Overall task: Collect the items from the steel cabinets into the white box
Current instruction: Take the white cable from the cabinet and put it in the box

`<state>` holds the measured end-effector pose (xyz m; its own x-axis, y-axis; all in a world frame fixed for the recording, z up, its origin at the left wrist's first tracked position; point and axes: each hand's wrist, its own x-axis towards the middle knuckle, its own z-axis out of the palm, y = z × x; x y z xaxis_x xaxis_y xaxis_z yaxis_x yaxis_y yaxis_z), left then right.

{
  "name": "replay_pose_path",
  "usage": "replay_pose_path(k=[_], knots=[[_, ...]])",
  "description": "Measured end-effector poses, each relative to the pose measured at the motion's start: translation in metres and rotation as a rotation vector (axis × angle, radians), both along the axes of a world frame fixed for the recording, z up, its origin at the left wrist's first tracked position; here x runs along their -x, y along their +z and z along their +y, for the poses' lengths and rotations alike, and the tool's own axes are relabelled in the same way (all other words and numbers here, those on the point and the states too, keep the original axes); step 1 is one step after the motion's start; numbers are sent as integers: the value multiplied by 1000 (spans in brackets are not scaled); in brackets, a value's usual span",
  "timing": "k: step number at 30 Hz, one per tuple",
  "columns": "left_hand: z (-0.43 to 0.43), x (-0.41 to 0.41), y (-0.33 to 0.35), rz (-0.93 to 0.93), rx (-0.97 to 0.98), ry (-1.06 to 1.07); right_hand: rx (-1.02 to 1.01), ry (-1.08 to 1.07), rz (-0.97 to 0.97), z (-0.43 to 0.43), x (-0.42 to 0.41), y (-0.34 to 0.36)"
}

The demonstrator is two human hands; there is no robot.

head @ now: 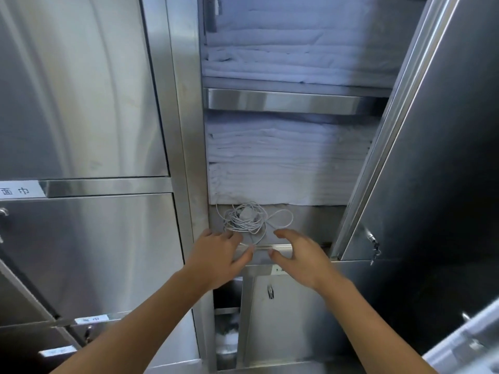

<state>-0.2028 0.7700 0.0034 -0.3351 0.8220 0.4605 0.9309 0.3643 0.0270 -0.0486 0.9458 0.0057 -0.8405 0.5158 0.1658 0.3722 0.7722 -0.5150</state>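
Observation:
A coiled white cable (249, 218) lies on the front of a shelf in the open steel cabinet (186, 136), just in front of a stack of folded white towels (286, 168). My left hand (220, 259) reaches toward the coil from the lower left, fingers relaxed, fingertips right at its near edge. My right hand (298, 256) hovers at the shelf's front lip to the right of the coil, fingers loosely spread, holding nothing. A loose loop of the cable runs between the two hands. The white box is not in view.
More folded white towels (297, 49) fill the shelf above. The open cabinet door (421, 157) stands at the right with a latch (374, 242). Closed steel doors (81, 90) with white labels (19, 190) are on the left. A lower door (272, 319) is ajar.

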Motion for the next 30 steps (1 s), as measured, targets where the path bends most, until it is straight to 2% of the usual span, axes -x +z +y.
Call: replay_pose_path(k=[7,14,19,25,30], knots=[[12,5,-6,-38,-26,-17,-7,-33,-21,5,0,-9],[30,7,3,12,-48,-9,8,58,-3,35,27,-4],[58,17,6,-14,4,127,37,184,12,77,62,-3],[78,11,-35,-87,44,284,81,344,-38,115,94,-25],[71,4,-50,-104,23,427,135,376,-47,118,104,-48]])
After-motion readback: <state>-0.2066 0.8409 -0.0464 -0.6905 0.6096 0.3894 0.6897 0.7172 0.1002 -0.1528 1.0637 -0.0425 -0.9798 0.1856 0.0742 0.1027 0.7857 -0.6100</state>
